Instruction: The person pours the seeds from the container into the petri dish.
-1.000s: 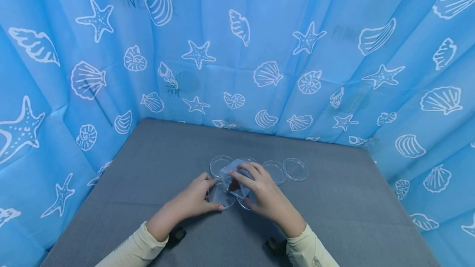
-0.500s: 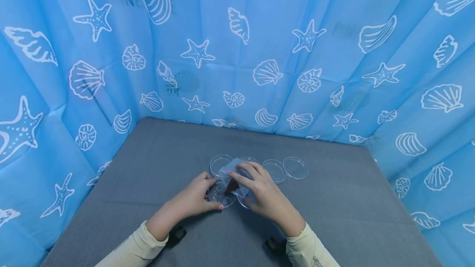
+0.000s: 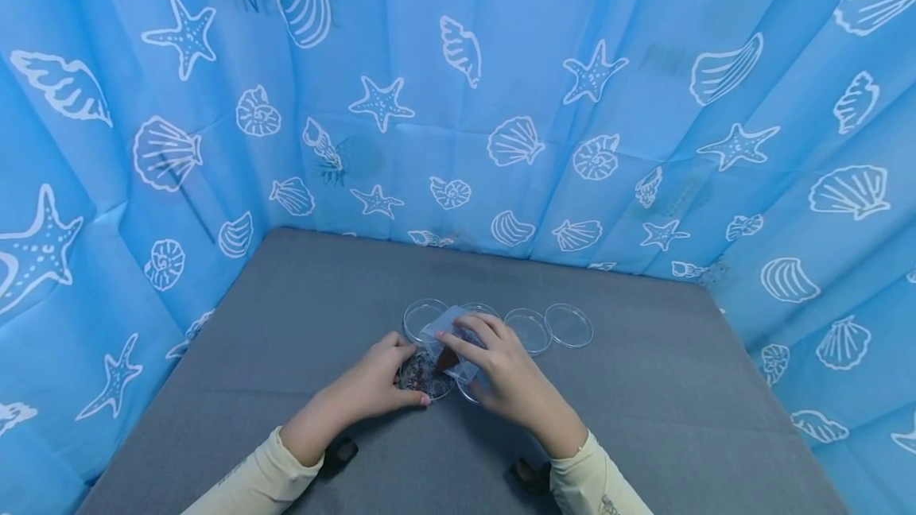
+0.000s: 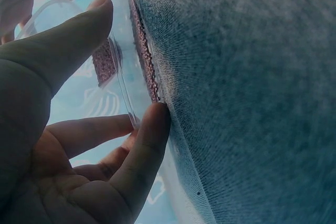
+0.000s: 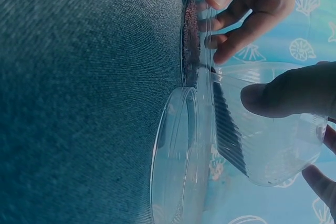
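Observation:
My left hand (image 3: 372,380) grips the rim of a clear petri dish (image 3: 438,399) on the grey table, thumb on the near side and fingers on the far side. Small reddish-brown grains (image 4: 144,51) cover the dish's floor. Over its right side, my right hand (image 3: 511,372) holds a clear plastic container (image 5: 283,140), tilted with its mouth toward the dish. Dark grains (image 3: 447,358) lie banked inside the container near its lower end. Another petri dish (image 5: 173,145) stands beside the first, partly hidden under the right hand in the head view.
Behind the hands, clear petri dishes stand in a row: one (image 3: 425,300) at the left, one (image 3: 529,331) right of the hand, and one (image 3: 569,326) farthest right. The grey table (image 3: 644,404) meets a blue shell-print curtain (image 3: 458,102) at the back and sides.
Grains have come into the dish under the left hand; its floor went from bare to speckled, then reddish-brown. Both hands stay almost in place, with the container still tilted.

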A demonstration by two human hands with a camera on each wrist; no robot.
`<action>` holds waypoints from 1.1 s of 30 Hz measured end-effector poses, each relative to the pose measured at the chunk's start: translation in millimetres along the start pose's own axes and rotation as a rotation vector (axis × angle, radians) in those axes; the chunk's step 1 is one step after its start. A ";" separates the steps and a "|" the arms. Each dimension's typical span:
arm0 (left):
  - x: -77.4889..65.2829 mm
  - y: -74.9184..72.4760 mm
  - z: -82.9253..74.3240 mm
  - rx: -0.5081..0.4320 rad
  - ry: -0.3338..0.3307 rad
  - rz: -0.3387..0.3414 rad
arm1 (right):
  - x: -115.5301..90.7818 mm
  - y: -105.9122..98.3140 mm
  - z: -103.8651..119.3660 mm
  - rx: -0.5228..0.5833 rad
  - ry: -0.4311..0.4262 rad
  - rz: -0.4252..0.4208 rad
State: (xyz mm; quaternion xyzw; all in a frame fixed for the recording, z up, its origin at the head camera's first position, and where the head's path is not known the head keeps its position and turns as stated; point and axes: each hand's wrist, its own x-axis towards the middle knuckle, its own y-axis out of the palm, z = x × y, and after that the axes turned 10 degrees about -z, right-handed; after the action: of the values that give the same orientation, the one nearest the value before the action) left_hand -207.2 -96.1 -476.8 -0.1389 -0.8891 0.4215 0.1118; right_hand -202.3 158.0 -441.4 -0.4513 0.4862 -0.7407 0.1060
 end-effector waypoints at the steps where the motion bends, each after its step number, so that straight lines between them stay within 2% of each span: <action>1: 0.1 0.2 0.2 0.000 0.001 -0.002 | -0.2 0.1 -0.1 -0.001 0.000 0.002; 18: -0.3 1.0 1.1 -0.003 0.006 -0.011 | 0.3 1.7 1.3 0.008 -0.019 -0.033; 33: -0.2 0.2 0.5 0.000 0.008 -0.003 | -0.1 2.1 -0.1 0.015 -0.004 -0.018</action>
State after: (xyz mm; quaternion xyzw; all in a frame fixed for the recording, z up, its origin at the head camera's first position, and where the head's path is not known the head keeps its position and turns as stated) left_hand -207.1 -96.4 -477.3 -0.1394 -0.8889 0.4207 0.1162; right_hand -203.0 157.0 -443.2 -0.4562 0.4765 -0.7444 0.1035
